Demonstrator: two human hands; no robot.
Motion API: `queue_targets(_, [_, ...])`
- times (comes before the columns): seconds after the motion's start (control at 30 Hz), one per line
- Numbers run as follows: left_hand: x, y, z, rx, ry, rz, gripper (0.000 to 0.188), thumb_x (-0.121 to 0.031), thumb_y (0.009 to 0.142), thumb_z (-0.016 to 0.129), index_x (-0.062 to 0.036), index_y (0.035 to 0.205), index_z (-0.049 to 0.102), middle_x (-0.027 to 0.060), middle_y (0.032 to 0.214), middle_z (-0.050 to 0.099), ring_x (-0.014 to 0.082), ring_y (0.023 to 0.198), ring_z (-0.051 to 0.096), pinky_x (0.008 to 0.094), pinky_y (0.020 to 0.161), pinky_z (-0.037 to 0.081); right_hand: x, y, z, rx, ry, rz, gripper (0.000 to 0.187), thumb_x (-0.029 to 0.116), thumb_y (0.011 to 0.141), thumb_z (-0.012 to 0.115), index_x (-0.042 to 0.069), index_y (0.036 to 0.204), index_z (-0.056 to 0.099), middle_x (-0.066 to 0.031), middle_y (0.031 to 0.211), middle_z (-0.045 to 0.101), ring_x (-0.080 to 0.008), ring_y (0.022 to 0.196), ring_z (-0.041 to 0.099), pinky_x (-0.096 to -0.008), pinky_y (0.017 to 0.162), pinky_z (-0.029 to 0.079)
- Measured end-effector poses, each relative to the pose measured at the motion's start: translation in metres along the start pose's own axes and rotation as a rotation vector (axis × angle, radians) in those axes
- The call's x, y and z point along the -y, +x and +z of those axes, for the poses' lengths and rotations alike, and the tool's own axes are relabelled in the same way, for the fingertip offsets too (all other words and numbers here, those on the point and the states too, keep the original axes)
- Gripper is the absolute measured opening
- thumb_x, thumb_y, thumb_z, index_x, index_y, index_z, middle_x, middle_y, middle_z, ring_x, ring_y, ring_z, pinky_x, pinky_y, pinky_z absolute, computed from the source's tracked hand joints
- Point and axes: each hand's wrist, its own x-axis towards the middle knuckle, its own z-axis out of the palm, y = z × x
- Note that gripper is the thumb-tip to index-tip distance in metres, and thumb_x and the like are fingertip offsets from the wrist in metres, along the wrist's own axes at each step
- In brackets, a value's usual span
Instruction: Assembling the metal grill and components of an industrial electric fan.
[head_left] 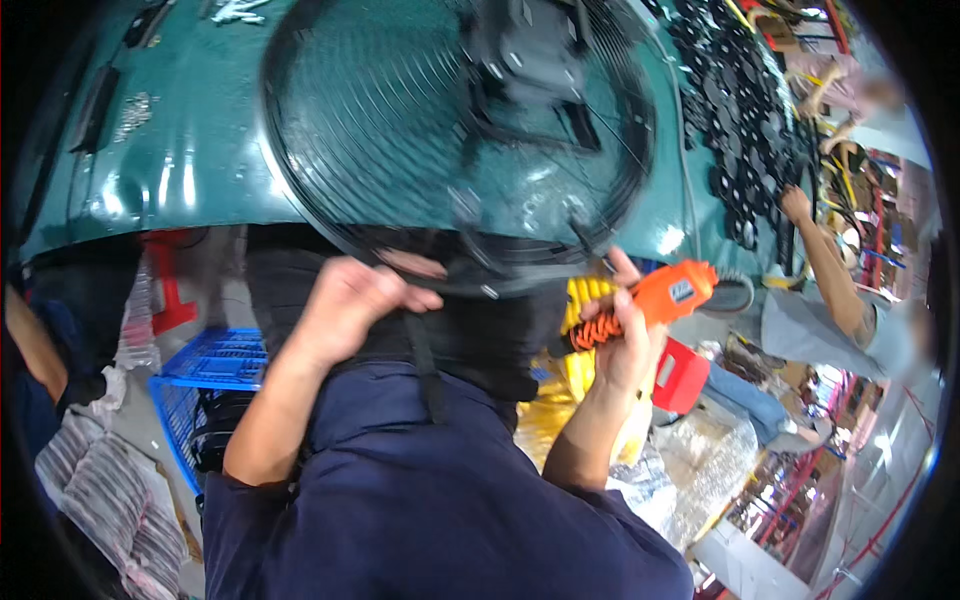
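Note:
A large round black wire fan guard [330, 130] lies on the green table with its near rim over the table edge. A black motor housing with a bracket [530, 60] sits on it, blurred by motion. My left hand [350, 300] is closed at the near left part of the rim, thumb on the near side and some fingers showing beyond the wire. In my right hand [632, 345] is an orange electric screwdriver [680, 290] with a black front end pointing left. A finger of that hand is raised near the guard's right rim; whether it touches is unclear.
The green table [200, 190] carries a pile of black discs [735, 120] at right and small metal parts [130, 118] at left. A co-worker's hand [795, 205] is beside the discs. Below stand a blue crate [215, 365], a red box [682, 377] and yellow wrapping [540, 425].

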Motion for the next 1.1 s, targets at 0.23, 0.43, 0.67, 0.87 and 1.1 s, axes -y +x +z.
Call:
queue_targets(0.23, [-0.017,-0.029,-0.03,0.113,-0.114,-0.01,0.065,-0.05,0.096,0.061,0.0073,0.125,0.058,0.0222,0.125,0.064,0.0342,0.116,0.064,0.0418,0.089,0.058,-0.001,0.009,-0.012,-0.034,0.148,0.003,0.034,0.014,0.084,0.066,-0.009,0.109,0.057,-0.0402,0.126,0.055,-0.0229,0.054,0.065,-0.0305,0.052,0.057])
queue_targets(0.43, [-0.029,-0.01,0.002,0.064,0.123,-0.209,0.044,-0.032,0.104,0.051,0.0079,0.113,0.068,0.017,0.113,0.07,0.0239,0.091,0.072,0.0364,0.087,0.056,0.005,0.072,0.003,0.149,0.306,0.026,0.037,0.021,0.089,0.062,-0.004,0.116,0.059,-0.0321,0.144,0.046,-0.0176,0.063,0.063,-0.0313,0.058,0.054])
queue_targets(0.67, [-0.122,-0.028,-0.071,-0.52,0.541,0.248,0.009,-0.008,0.091,0.066,0.0012,0.094,0.069,0.0112,0.085,0.072,0.0138,0.068,0.067,0.0264,0.06,0.052,0.035,0.078,-0.013,0.39,0.427,-0.187,0.046,0.029,0.095,0.055,-0.003,0.129,0.053,-0.0346,0.139,0.05,-0.0133,0.067,0.057,-0.0296,0.063,0.049])
queue_targets(0.87, [-0.191,0.005,-0.191,-1.228,1.401,0.415,0.019,-0.011,0.09,0.067,0.0002,0.105,0.071,0.0154,0.093,0.073,0.024,0.084,0.071,0.0343,0.076,0.055,0.03,0.054,-0.009,0.394,0.501,-0.201,0.045,0.025,0.097,0.053,-0.006,0.13,0.05,-0.024,0.118,0.062,-0.0166,0.071,0.06,-0.0334,0.066,0.051])
queue_targets(1.1, [-0.196,0.003,-0.24,-1.114,1.655,0.148,0.027,-0.024,0.093,0.066,-0.002,0.107,0.072,0.0137,0.097,0.075,0.0224,0.092,0.071,0.0334,0.085,0.053,0.028,0.039,-0.017,0.298,0.426,-0.174,0.045,0.024,0.094,0.055,-0.006,0.128,0.049,-0.0232,0.11,0.063,-0.0203,0.069,0.059,-0.0359,0.063,0.05])
